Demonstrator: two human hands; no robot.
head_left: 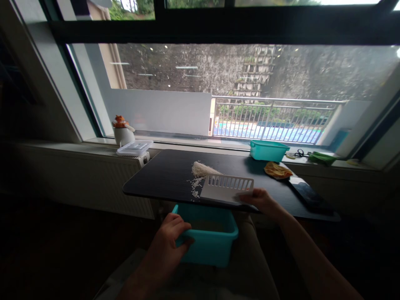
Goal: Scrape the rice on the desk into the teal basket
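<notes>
My left hand (170, 235) grips the left rim of a turquoise plastic bin (209, 248), held just below the table's front edge; what lies in its shaded inside is hard to make out. My right hand (262, 202) is closed on the right end of a flat white plastic plate with a row of slots (218, 191). That plate is tilted on the black tabletop (165, 171), near the front edge. Behind it and to its left lies a small heap of white, rice-like grains (201, 169), with loose grains scattered toward the edge.
A second turquoise bin (268, 151) stands at the back right, beside a crumpled yellowish cloth (277, 170). A dark phone-like slab (308, 193) lies at the table's right. Scissors (300, 153) rest on the sill. A clear plastic lid (135, 147) and white pot (124, 135) are at left.
</notes>
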